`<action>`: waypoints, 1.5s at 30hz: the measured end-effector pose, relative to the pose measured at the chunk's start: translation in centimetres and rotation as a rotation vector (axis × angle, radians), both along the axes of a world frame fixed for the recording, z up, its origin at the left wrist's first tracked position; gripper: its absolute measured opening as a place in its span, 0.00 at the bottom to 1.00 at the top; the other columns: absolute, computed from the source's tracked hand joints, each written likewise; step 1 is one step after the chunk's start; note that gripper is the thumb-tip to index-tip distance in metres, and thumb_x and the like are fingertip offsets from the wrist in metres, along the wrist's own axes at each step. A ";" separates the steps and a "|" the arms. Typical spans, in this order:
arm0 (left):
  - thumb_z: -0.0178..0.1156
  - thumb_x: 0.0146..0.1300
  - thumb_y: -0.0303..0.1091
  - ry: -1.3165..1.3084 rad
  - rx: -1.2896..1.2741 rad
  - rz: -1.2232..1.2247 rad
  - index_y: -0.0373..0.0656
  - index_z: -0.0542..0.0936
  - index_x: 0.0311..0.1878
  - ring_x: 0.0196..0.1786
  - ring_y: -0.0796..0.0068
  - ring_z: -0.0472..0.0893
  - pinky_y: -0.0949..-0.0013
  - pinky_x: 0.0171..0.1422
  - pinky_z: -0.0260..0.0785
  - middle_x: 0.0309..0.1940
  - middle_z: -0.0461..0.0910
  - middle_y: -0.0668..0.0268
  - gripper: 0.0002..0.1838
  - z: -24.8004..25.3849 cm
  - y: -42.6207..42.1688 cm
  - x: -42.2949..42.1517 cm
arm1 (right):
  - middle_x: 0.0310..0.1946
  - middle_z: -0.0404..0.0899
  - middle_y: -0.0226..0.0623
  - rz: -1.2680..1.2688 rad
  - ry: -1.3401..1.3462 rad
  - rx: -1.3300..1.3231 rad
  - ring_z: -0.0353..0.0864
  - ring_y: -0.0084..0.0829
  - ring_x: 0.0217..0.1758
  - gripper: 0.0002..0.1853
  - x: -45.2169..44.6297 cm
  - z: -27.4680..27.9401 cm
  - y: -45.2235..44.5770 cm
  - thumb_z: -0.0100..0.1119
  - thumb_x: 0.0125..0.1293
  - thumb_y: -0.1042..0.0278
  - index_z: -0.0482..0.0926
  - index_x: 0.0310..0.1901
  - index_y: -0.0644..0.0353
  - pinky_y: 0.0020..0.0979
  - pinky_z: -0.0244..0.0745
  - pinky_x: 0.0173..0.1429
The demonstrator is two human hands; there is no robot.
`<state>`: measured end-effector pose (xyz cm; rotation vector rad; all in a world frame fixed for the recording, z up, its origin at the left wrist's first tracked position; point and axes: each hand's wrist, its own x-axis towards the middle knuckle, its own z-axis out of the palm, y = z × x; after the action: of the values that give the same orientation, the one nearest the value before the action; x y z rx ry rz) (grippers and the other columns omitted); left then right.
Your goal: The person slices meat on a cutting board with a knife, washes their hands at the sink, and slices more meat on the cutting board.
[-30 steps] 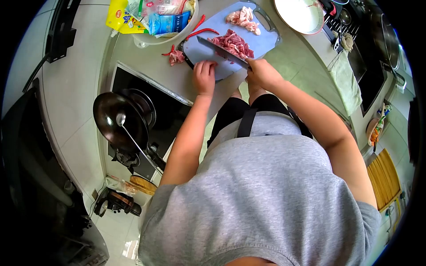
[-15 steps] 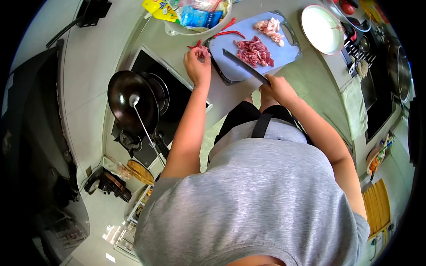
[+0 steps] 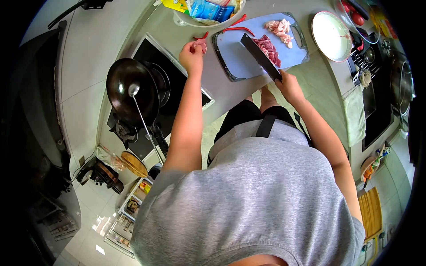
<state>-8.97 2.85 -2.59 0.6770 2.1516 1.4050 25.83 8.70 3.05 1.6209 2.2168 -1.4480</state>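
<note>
My left hand [image 3: 191,58] is closed on a small piece of meat [image 3: 200,45], over the counter left of the blue cutting board [image 3: 238,56]. In my right hand [image 3: 290,87] is the handle of a dark cleaver [image 3: 259,56], its blade angled over the board. Beside the blade lies a pile of sliced red meat [image 3: 268,48], partly hidden by it. Paler pink slices [image 3: 279,31] rest near the board's far right. One red chili [image 3: 238,29] lies at the board's upper edge, and another [image 3: 202,36] is just beyond my left hand.
A bowl of packets [image 3: 213,22] stands beyond the board. To the right are a white plate [image 3: 331,36], a glass bowl [image 3: 375,37] and a cloth [image 3: 354,115]. On the left, a black wok [image 3: 126,99] holds a long ladle [image 3: 134,90] over the stove.
My left hand has moved from the board's near edge to the meat on the counter and closed on it. The cleaver has tilted more steeply beside the pile. The camera view has shifted.
</note>
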 end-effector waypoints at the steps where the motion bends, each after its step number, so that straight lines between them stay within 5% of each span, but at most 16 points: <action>1: 0.59 0.64 0.23 -0.204 0.007 -0.005 0.35 0.83 0.37 0.29 0.78 0.83 0.74 0.36 0.73 0.27 0.85 0.67 0.04 1.8 -0.5 0.6 | 0.38 0.82 0.59 0.013 0.004 -0.015 0.80 0.61 0.46 0.17 0.1 0.2 0.0 0.59 0.60 0.66 0.78 0.48 0.66 0.50 0.75 0.49; 6: 0.61 0.68 0.33 -0.673 0.014 -0.304 0.36 0.84 0.41 0.31 0.79 0.85 0.75 0.37 0.73 0.31 0.87 0.64 0.09 5.7 -0.6 5.7 | 0.39 0.82 0.59 0.013 -0.017 -0.004 0.80 0.61 0.46 0.17 0.1 -0.3 -0.1 0.59 0.61 0.64 0.78 0.48 0.65 0.50 0.75 0.50; 9: 0.64 0.67 0.32 -0.292 -0.370 -0.326 0.38 0.84 0.44 0.34 0.71 0.85 0.70 0.41 0.75 0.34 0.87 0.65 0.08 0.8 -1.7 7.6 | 0.37 0.82 0.59 0.020 -0.047 -0.012 0.81 0.60 0.44 0.16 -0.1 0.4 -0.1 0.59 0.63 0.66 0.78 0.50 0.65 0.50 0.75 0.49; 10: 0.64 0.67 0.32 -0.297 -0.368 -0.324 0.38 0.84 0.44 0.34 0.71 0.85 0.70 0.41 0.75 0.34 0.87 0.65 0.08 0.8 -2.0 7.9 | 0.36 0.82 0.59 0.026 -0.051 -0.009 0.81 0.60 0.43 0.16 -0.4 0.6 0.0 0.59 0.64 0.68 0.77 0.51 0.66 0.50 0.75 0.48; 12: 0.67 0.61 0.28 0.191 -0.355 -0.278 0.37 0.84 0.43 0.35 0.67 0.85 0.64 0.42 0.77 0.33 0.86 0.61 0.09 1.0 -2.6 8.6 | 0.36 0.82 0.59 0.027 -0.066 0.011 0.81 0.60 0.43 0.15 -0.7 1.0 0.0 0.58 0.64 0.68 0.77 0.51 0.65 0.50 0.75 0.49; 14: 0.66 0.59 0.26 0.319 -0.319 -0.292 0.41 0.84 0.44 0.45 0.60 0.83 0.62 0.49 0.76 0.39 0.83 0.59 0.10 1.4 -3.1 9.1 | 0.36 0.82 0.58 0.030 -0.084 0.022 0.81 0.59 0.43 0.15 -0.7 1.5 -0.5 0.57 0.65 0.69 0.78 0.52 0.64 0.51 0.75 0.49; 16: 0.66 0.57 0.25 0.686 0.018 -0.611 0.42 0.83 0.45 0.51 0.59 0.80 0.60 0.55 0.75 0.45 0.82 0.60 0.11 3.2 -2.5 9.2 | 0.36 0.82 0.58 0.087 -0.130 0.060 0.82 0.59 0.43 0.15 -1.1 2.2 -0.8 0.55 0.64 0.70 0.77 0.52 0.63 0.52 0.76 0.49; 20: 0.65 0.53 0.21 0.646 0.132 -0.803 0.43 0.83 0.44 0.49 0.59 0.81 0.60 0.55 0.75 0.45 0.82 0.65 0.13 1.5 -2.2 9.2 | 0.35 0.82 0.58 0.100 -0.082 0.098 0.82 0.59 0.42 0.16 -1.2 1.7 -1.7 0.55 0.64 0.69 0.76 0.54 0.61 0.53 0.77 0.48; 26: 0.67 0.54 0.25 0.676 0.179 -0.709 0.43 0.84 0.42 0.46 0.60 0.81 0.60 0.52 0.75 0.44 0.82 0.65 0.11 -0.7 -2.9 10.1 | 0.36 0.83 0.57 0.197 -0.163 0.024 0.83 0.58 0.41 0.16 -2.4 3.4 -1.8 0.52 0.66 0.68 0.75 0.55 0.60 0.52 0.78 0.47; 28: 0.68 0.55 0.26 0.707 0.187 -0.672 0.43 0.83 0.42 0.45 0.60 0.80 0.60 0.51 0.75 0.43 0.82 0.65 0.10 -1.1 -2.9 10.6 | 0.34 0.83 0.55 0.311 -0.214 0.013 0.84 0.56 0.43 0.33 -2.7 3.7 -1.6 0.74 0.41 0.75 0.70 0.52 0.63 0.51 0.80 0.45; 41: 0.66 0.61 0.27 0.679 0.228 -0.606 0.37 0.83 0.46 0.48 0.47 0.78 0.51 0.55 0.72 0.46 0.79 0.53 0.10 -4.2 -3.7 11.4 | 0.33 0.84 0.52 0.414 -0.326 -0.043 0.85 0.55 0.41 0.34 -3.4 6.2 -0.9 0.75 0.41 0.70 0.70 0.52 0.62 0.50 0.80 0.43; 45: 0.67 0.59 0.26 0.699 0.275 -0.569 0.40 0.84 0.44 0.44 0.52 0.80 0.54 0.51 0.75 0.42 0.80 0.58 0.10 -4.0 -3.6 11.4 | 0.34 0.84 0.53 0.384 -0.305 -0.083 0.85 0.55 0.41 0.26 -3.6 5.1 -0.9 0.67 0.52 0.72 0.71 0.53 0.63 0.50 0.79 0.44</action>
<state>2.39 -0.75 -6.59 1.9415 1.9571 1.2517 22.20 7.83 8.16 1.2070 2.1104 -1.0947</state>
